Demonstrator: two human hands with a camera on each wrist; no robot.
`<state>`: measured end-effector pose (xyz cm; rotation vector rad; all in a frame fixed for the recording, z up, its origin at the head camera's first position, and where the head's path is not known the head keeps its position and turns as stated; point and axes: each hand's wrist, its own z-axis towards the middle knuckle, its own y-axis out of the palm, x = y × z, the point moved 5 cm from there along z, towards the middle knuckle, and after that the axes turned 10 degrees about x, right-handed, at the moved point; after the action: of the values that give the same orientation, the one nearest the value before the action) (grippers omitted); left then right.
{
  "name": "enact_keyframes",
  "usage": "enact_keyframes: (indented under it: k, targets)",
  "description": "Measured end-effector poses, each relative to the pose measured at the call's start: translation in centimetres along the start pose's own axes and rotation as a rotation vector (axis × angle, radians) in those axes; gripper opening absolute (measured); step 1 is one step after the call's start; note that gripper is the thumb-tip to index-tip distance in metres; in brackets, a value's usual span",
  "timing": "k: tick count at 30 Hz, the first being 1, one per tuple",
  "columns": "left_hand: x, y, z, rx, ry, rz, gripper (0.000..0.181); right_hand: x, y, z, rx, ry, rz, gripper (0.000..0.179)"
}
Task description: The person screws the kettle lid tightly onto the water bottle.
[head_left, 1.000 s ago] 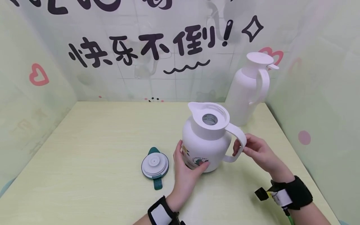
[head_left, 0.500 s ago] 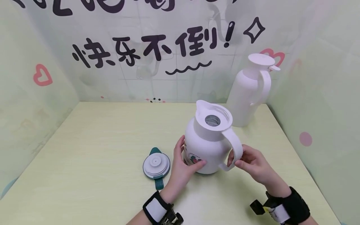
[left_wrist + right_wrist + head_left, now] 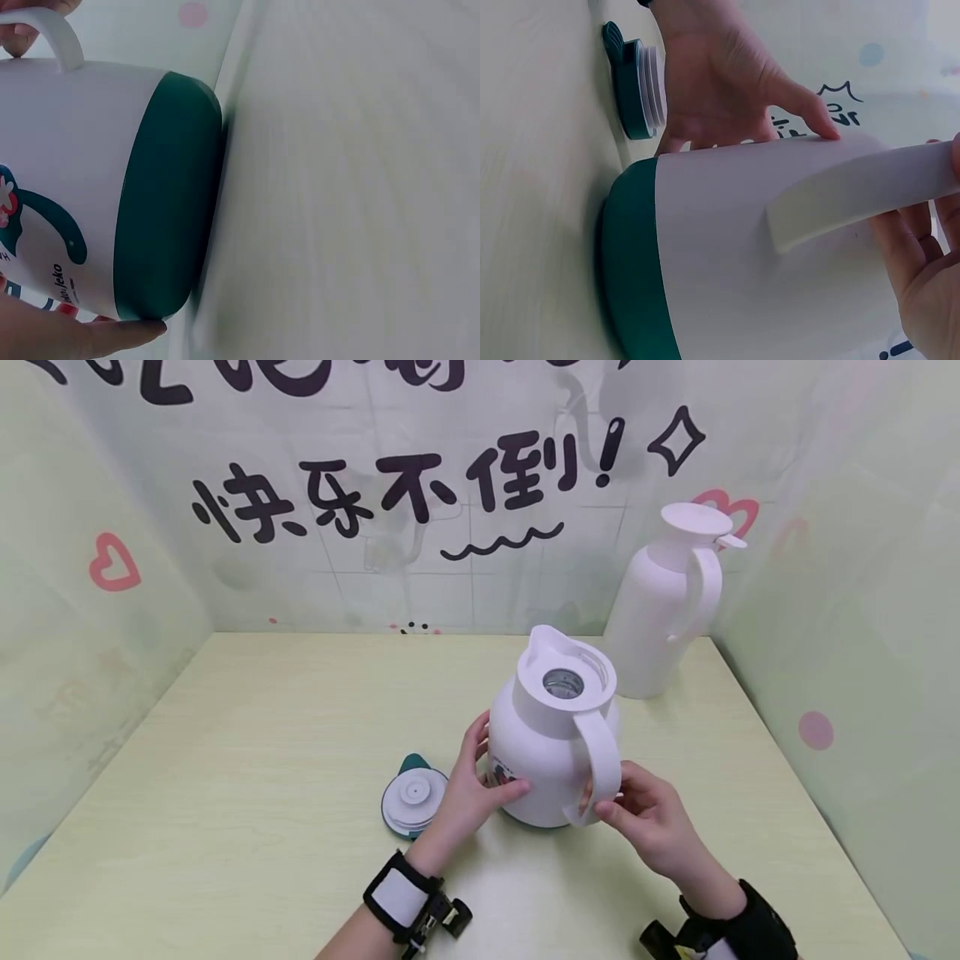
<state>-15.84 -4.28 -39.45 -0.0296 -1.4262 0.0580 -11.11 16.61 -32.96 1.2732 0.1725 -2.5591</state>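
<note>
A white thermos jug (image 3: 551,752) stands upright, its top uncovered and a round metal-lined mouth showing. My left hand (image 3: 468,797) holds its body from the left, thumb across the front and fingers round the far side. With thumb and fingers my right hand (image 3: 652,822) pinches the lower part of the handle (image 3: 600,760), which points toward the front right. In the left wrist view the jug's dark green base (image 3: 169,202) sits close over the table, beside a printed flower. The removed lid (image 3: 410,797), white and green, lies underside up left of the jug, partly behind my left forearm.
A taller white jug (image 3: 651,618) with a handle stands at the back right of the wooden table (image 3: 247,760). Printed sheets (image 3: 405,568) hang behind and along both sides. Each wrist wears a black strap (image 3: 401,897) with a camera.
The jug has turned so its handle swings from the right toward the front and its spout points further back. My right hand moved left and nearer with the handle; my left hand stays around the body.
</note>
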Motion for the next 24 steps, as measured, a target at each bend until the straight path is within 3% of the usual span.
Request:
enact_keyframes:
  k: [7, 12, 24]
  targets:
    - [-0.1, -0.5, 0.3, -0.008, 0.031, 0.027, 0.092, 0.2, 1.2, -0.4, 0.079, -0.028, 0.004, 0.024]
    - [0.0, -0.9, 0.5, 0.005, 0.043, 0.033, 0.091, 0.2, 1.8, -0.4, 0.071, -0.008, -0.059, 0.029]
    - [0.0, -0.9, 0.7, -0.023, 0.044, 0.038, 0.090, 1.1, 2.9, -0.6, -0.198, 0.103, -0.037, 0.025]
